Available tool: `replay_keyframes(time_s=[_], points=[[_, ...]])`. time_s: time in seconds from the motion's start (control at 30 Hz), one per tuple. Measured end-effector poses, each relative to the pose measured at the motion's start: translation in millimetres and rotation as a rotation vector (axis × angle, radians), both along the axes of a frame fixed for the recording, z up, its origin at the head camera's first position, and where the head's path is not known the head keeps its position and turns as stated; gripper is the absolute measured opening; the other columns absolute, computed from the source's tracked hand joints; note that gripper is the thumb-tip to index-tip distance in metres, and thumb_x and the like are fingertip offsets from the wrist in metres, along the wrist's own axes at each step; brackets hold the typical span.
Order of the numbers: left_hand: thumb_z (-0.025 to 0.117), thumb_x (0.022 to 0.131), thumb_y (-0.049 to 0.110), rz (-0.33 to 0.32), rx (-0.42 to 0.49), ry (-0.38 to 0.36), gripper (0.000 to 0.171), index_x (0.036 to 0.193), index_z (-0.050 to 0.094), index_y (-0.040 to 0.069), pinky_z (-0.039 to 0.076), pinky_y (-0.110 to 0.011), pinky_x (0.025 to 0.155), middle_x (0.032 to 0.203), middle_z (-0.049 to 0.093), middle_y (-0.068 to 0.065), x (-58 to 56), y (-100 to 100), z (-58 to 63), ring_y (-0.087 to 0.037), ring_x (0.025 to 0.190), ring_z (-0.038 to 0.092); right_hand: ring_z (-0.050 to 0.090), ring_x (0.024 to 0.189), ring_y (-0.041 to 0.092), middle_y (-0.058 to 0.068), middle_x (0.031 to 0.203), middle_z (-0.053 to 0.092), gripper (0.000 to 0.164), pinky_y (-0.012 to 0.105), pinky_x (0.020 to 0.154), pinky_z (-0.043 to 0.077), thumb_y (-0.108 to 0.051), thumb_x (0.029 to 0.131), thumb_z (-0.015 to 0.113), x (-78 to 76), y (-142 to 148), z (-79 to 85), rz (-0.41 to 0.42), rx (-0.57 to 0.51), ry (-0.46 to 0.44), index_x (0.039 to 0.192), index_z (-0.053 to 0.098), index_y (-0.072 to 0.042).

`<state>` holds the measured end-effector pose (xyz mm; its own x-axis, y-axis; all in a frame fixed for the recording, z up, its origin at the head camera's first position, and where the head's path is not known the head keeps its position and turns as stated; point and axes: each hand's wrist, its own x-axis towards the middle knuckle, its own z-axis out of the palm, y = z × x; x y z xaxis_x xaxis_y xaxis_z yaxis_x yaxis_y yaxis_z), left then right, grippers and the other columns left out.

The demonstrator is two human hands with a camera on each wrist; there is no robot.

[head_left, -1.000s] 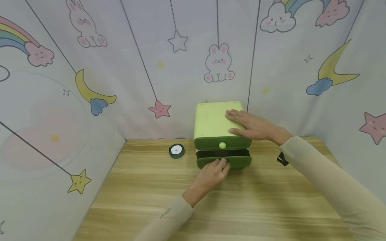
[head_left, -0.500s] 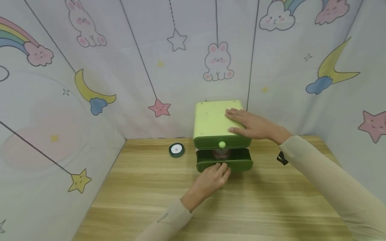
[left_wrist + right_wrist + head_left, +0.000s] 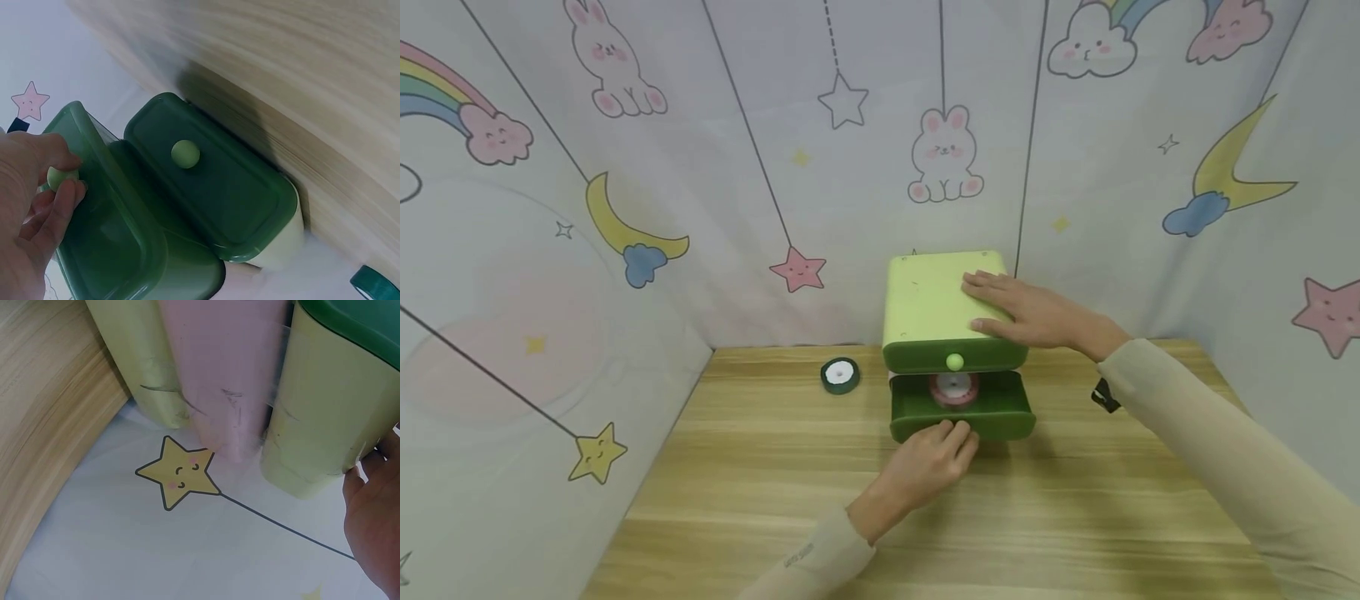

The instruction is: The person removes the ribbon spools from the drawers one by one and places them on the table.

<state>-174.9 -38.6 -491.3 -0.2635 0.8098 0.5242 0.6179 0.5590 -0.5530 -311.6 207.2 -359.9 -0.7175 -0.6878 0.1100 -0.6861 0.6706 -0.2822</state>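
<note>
A light green drawer box (image 3: 925, 300) stands against the back wall, its pulled-out drawer (image 3: 1003, 427) showing a dark green front. My left hand (image 3: 925, 467) pinches that drawer's round light green knob (image 3: 61, 179) between thumb and fingers. Inside the drawer lies a pink spool (image 3: 953, 400) with a white centre. My right hand (image 3: 1033, 315) rests on the top of the box, fingers straight. Above the drawn drawer, a closed top drawer (image 3: 917, 358) has its own knob. In the left wrist view, another closed drawer (image 3: 219, 194) sits below, nearest the table.
A dark green spool (image 3: 839, 377) with a white centre lies on the wooden table (image 3: 752, 467) left of the box. Partly behind the right sleeve is a small black object (image 3: 1103, 396). Printed fabric walls (image 3: 737, 167) enclose the table's back and sides.
My left hand has drawn the drawer farther out toward me, and the pink spool inside has come into view. The right hand has stayed on top of the box.
</note>
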Motion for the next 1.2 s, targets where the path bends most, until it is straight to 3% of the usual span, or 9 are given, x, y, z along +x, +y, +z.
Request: replay_keyframes(time_s=[0.47, 0.73, 1.2], points=[[0.063, 0.102, 0.014, -0.004, -0.050, 0.025, 0.015, 0.111, 0.075, 0.015, 0.060, -0.017, 0.080, 0.103, 0.069, 0.002, 15.3, -3.5, 1.7, -0.008, 0.088, 0.069, 0.014, 0.166, 0.029, 0.003, 0.177, 0.018, 0.073, 0.056, 0.133, 0.018, -0.053, 0.108, 0.049, -2.8, -1.0, -0.3, 0.011, -0.004, 0.004, 0.168, 0.025, -0.017], [0.042, 0.109, 0.005, -0.040, -0.035, 0.028, 0.036, 0.109, 0.076, 0.014, 0.060, -0.017, 0.077, 0.101, 0.068, 0.001, 22.8, -3.5, -0.6, -0.009, 0.084, 0.067, 0.014, 0.166, 0.030, 0.004, 0.177, 0.018, 0.073, 0.056, 0.133, 0.017, -0.052, 0.108, 0.049, -2.1, 0.6, 0.1, 0.005, -0.002, -0.005, 0.168, 0.026, -0.016], [0.044, 0.107, 0.004, -0.111, 0.002, 0.106, 0.033, 0.104, 0.076, 0.011, 0.060, -0.017, 0.078, 0.097, 0.068, 0.001, 32.4, -3.8, -4.5, -0.008, 0.082, 0.067, 0.013, 0.166, 0.031, 0.004, 0.178, 0.017, 0.074, 0.057, 0.133, 0.018, -0.054, 0.108, 0.047, -5.6, 1.7, -2.5, -0.003, 0.010, 0.009, 0.168, 0.024, -0.017]])
